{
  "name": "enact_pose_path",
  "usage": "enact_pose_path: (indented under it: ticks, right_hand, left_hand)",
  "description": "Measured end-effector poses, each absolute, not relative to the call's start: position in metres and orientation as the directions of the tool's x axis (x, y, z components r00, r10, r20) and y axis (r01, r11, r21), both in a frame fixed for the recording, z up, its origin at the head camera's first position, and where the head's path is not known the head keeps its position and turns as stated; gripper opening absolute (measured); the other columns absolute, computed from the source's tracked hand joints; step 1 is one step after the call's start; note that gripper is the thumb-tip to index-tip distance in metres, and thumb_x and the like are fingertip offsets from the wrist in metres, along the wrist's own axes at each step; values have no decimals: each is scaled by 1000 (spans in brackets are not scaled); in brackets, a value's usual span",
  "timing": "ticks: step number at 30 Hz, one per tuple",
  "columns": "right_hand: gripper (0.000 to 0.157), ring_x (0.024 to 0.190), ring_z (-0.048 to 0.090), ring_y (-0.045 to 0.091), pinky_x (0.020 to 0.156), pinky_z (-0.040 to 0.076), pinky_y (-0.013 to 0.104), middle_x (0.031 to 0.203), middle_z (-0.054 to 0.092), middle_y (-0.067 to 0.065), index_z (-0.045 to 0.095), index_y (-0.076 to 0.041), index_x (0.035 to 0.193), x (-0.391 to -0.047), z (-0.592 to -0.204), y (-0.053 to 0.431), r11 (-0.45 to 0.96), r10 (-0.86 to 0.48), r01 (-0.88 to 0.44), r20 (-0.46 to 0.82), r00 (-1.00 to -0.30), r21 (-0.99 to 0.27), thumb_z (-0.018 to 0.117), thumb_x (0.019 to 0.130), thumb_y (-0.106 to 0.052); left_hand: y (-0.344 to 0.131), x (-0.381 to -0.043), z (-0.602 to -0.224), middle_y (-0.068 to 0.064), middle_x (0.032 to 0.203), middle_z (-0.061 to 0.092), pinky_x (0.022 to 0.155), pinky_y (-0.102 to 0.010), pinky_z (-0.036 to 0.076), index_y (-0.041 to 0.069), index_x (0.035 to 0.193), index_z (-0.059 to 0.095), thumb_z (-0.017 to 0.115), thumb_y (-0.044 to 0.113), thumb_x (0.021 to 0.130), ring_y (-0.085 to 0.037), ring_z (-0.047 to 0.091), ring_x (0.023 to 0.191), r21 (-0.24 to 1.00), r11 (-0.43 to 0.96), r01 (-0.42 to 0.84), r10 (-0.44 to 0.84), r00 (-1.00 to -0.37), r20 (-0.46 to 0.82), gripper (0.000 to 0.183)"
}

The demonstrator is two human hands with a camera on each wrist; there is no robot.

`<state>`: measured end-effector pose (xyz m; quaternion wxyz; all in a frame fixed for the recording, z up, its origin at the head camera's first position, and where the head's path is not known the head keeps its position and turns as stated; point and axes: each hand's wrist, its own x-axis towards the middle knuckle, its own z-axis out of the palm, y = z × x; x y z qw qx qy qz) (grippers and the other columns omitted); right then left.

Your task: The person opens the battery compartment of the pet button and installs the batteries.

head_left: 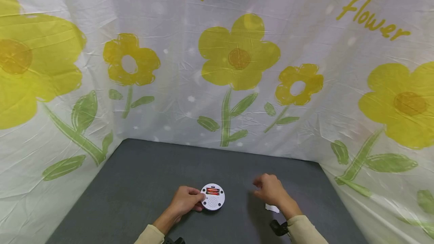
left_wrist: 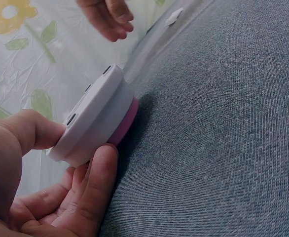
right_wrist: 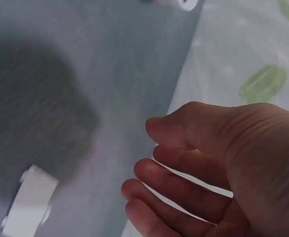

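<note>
A round white battery device [head_left: 213, 201] lies back side up, with dark feet, a patch of small holes and an uncovered compartment. Two red batteries [head_left: 212, 191] sit in that compartment. In the left wrist view the device [left_wrist: 92, 118] is tilted, its pink underside facing the table. My left hand [head_left: 185, 200] pinches its edge between thumb and fingers. My right hand [head_left: 271, 189] is raised over the table with loosely bent fingers and nothing in them. Below it lies a small white battery cover [right_wrist: 30, 202], partly hidden by this hand in the head view.
The dark grey table [head_left: 162, 165] carries the device and the cover. Behind and at both sides hangs a white curtain [head_left: 176, 116] printed with yellow flowers. Part of a dark wrist camera [head_left: 278, 228] shows at the right wrist.
</note>
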<state>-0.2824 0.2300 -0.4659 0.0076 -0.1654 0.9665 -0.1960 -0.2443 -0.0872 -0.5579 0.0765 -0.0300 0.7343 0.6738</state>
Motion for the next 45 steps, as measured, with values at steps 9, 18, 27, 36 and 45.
enact_pose_path:
  ticks: [9,18,27,36,45]
  right_hand:
    - [29,100,77,31,86,66,52,106,82,9,82,-3,113,-281,-476,259,907,-278,-245,-51,-959,-344,84,84,-1]
    - [30,99,78,34,85,67,54,106,83,11,84,-3,110,-276,-487,273,922,-259,-222,-80,-962,-319,85,81,2]
    - [22,87,77,25,78,66,51,94,82,4,84,-11,92,-272,-501,280,932,-253,-224,-71,-965,-284,85,79,6]
    - [25,78,73,18,67,61,41,86,80,-2,83,-13,87,-268,-513,285,913,-293,-289,31,-956,-288,85,75,9]
    - [22,77,72,17,67,62,41,86,79,0,83,-12,88,-267,-514,286,916,-308,-305,29,-951,-261,88,76,6]
  left_hand:
    - [-87,-244,-559,-11,87,78,61,-31,67,-12,105,76,77,7,91,-14,74,63,985,92,-145,37,-988,-149,24]
    - [-87,-244,-558,-11,88,78,61,-30,67,-12,107,76,78,8,91,-14,74,64,983,96,-159,38,-986,-163,25]
    - [-87,-245,-560,-11,89,78,62,-29,67,-12,107,75,78,8,91,-14,74,65,982,86,-171,42,-984,-175,26]
    - [-88,-246,-561,-10,88,78,62,-29,67,-12,107,76,77,8,91,-14,74,65,982,86,-169,44,-984,-173,26]
    - [-87,-246,-562,-10,89,78,62,-30,67,-12,107,76,79,9,92,-14,74,65,983,86,-165,46,-984,-169,26]
